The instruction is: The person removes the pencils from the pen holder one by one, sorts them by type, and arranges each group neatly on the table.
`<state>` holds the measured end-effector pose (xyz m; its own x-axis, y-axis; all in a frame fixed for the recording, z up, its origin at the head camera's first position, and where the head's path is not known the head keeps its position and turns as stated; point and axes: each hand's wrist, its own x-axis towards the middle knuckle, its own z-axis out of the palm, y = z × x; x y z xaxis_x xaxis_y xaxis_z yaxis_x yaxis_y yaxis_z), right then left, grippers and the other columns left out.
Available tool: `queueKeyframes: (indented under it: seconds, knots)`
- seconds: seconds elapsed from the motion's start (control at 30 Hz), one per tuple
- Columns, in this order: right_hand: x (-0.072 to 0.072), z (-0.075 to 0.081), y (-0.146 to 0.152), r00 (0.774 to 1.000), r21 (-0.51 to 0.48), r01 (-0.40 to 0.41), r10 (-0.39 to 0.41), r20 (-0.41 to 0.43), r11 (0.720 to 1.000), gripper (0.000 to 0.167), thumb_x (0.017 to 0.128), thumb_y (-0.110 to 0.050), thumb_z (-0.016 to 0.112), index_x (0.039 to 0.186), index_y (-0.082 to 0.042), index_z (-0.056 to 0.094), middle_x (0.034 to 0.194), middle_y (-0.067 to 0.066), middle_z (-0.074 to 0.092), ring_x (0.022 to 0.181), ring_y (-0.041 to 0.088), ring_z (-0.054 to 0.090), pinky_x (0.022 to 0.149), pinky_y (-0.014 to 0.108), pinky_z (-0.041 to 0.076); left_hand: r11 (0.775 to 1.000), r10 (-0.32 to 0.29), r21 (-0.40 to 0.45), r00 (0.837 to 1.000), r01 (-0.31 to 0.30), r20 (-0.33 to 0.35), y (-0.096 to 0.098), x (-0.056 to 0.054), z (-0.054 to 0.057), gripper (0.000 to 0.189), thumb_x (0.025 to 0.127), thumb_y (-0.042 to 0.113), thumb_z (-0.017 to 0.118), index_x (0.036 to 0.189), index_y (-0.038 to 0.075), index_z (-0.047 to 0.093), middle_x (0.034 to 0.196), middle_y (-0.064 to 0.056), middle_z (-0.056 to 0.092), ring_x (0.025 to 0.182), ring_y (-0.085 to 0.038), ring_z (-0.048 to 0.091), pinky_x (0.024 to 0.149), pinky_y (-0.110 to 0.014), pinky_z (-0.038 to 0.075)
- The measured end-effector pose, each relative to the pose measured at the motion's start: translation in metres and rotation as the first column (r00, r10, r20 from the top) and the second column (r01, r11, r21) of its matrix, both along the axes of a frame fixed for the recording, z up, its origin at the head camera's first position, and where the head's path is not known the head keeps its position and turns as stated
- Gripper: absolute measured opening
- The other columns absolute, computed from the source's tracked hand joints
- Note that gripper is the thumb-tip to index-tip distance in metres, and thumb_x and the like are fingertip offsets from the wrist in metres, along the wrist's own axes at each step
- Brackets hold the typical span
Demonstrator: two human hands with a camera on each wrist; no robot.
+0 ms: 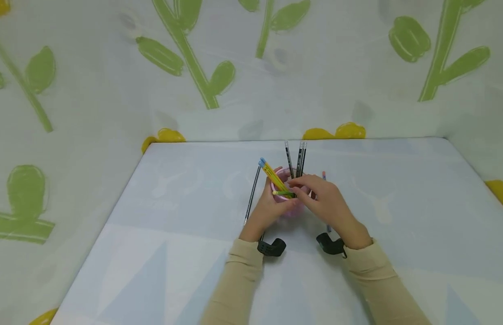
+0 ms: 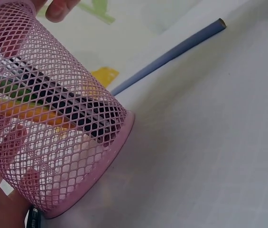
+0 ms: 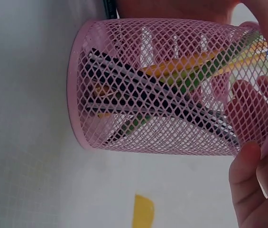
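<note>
My left hand grips a pink mesh pencil cup from its left side. Black pencils rise from the far part of the cup. Yellow pencils with blue ends lean out over the left rim, and a green pencil leans out nearer to me. My right hand is at the cup's mouth, its thumb and index finger close together. In the right wrist view, fingers lie along the rim. Whether the right hand pinches a pencil is hidden.
A black pencil lies on the white table, left of the cup and partly under my left hand. To the right lies a blue pencil, partly hidden by my right hand in the head view. Black cameras sit on both wrists.
</note>
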<state>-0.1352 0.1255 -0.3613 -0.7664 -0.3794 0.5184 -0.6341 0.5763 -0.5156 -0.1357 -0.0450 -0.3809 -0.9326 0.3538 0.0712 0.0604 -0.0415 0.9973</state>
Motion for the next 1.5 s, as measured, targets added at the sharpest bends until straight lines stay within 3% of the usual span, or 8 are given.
queueKeyframes:
  seconds: [0.23, 0.33, 0.5, 0.73, 0.9, 1.07, 1.23, 1.5]
  knots:
    - [-0.001, 0.001, -0.006, 0.998, 0.096, -0.044, 0.048, -0.035, 0.994, 0.022, 0.085, -0.009, 0.058, 0.105, -0.013, 0.065, 0.088, -0.003, 0.062, 0.076, 0.011, 0.051, 0.062, 0.029, 0.044, 1.0, -0.018, 0.015, 0.998, 0.019, -0.052, -0.006, -0.002, -0.001, 0.08, 0.075, 0.015, 0.067, 0.138, 0.024, 0.019, 0.134, 0.0, 0.038, 0.109, -0.015, 0.048, 0.09, -0.034, 0.04]
    - [0.0, 0.004, -0.007, 0.998, 0.149, -0.061, 0.064, -0.014, 0.987, 0.024, 0.086, -0.008, 0.057, 0.108, -0.013, 0.064, 0.092, 0.0, 0.063, 0.082, 0.014, 0.052, 0.068, 0.032, 0.045, 1.0, -0.021, 0.02, 0.997, 0.023, -0.068, -0.006, -0.003, -0.002, 0.08, 0.076, 0.014, 0.068, 0.139, 0.022, 0.019, 0.135, 0.001, 0.038, 0.114, -0.016, 0.045, 0.093, -0.036, 0.037]
    - [0.003, 0.005, -0.005, 0.996, 0.181, -0.074, 0.063, 0.067, 0.981, 0.023, 0.088, -0.009, 0.055, 0.108, -0.015, 0.064, 0.09, 0.0, 0.06, 0.078, 0.012, 0.048, 0.065, 0.031, 0.044, 0.998, -0.041, 0.039, 0.995, 0.044, -0.086, -0.005, -0.003, -0.006, 0.078, 0.078, 0.018, 0.069, 0.138, 0.02, 0.019, 0.137, -0.003, 0.035, 0.126, -0.024, 0.031, 0.098, -0.037, 0.032]
    - [0.004, 0.004, 0.0, 0.986, 0.165, -0.114, 0.091, 0.141, 0.98, 0.021, 0.09, -0.012, 0.051, 0.106, -0.015, 0.065, 0.092, -0.001, 0.057, 0.082, 0.012, 0.048, 0.066, 0.031, 0.044, 0.999, -0.038, -0.022, 0.994, 0.035, -0.106, -0.005, -0.001, -0.003, 0.092, 0.07, 0.052, 0.066, 0.139, 0.017, 0.017, 0.138, -0.006, 0.033, 0.129, -0.026, 0.026, 0.098, -0.033, 0.032]
    - [0.003, 0.004, 0.002, 0.978, 0.139, -0.16, 0.138, 0.155, 0.977, 0.022, 0.089, -0.012, 0.051, 0.106, -0.015, 0.064, 0.094, -0.003, 0.056, 0.081, 0.01, 0.046, 0.064, 0.029, 0.043, 0.998, -0.069, -0.025, 0.989, 0.066, -0.133, -0.009, -0.002, 0.0, 0.093, 0.07, 0.057, 0.064, 0.139, 0.016, 0.016, 0.138, -0.011, 0.032, 0.128, -0.028, 0.027, 0.099, -0.033, 0.031]
    - [0.002, 0.006, 0.003, 0.973, 0.116, -0.186, 0.167, 0.158, 0.976, 0.022, 0.088, -0.014, 0.053, 0.107, -0.015, 0.064, 0.096, -0.003, 0.056, 0.083, 0.01, 0.046, 0.065, 0.03, 0.043, 0.995, -0.098, -0.012, 0.989, 0.097, -0.114, -0.013, -0.004, 0.004, 0.095, 0.069, 0.055, 0.066, 0.14, 0.014, 0.016, 0.139, -0.011, 0.032, 0.127, -0.03, 0.029, 0.099, -0.032, 0.031]
    - [0.001, 0.007, 0.003, 0.969, 0.107, -0.197, 0.177, 0.173, 0.975, 0.023, 0.088, -0.014, 0.053, 0.108, -0.015, 0.063, 0.098, -0.004, 0.056, 0.085, 0.01, 0.045, 0.066, 0.03, 0.043, 0.995, -0.096, -0.042, 0.992, 0.093, -0.084, -0.015, -0.004, 0.006, 0.093, 0.069, 0.054, 0.066, 0.14, 0.018, 0.017, 0.14, -0.006, 0.031, 0.127, -0.025, 0.03, 0.099, -0.031, 0.03]
    - [0.0, 0.003, 0.006, 0.961, 0.072, -0.222, 0.206, 0.183, 0.972, 0.025, 0.087, -0.011, 0.052, 0.11, -0.013, 0.062, 0.1, -0.002, 0.056, 0.086, 0.012, 0.046, 0.066, 0.033, 0.043, 0.995, -0.089, -0.046, 0.994, 0.086, -0.066, -0.014, -0.001, 0.008, 0.094, 0.07, 0.054, 0.066, 0.14, 0.016, 0.017, 0.139, -0.008, 0.031, 0.128, -0.027, 0.028, 0.099, -0.034, 0.03]
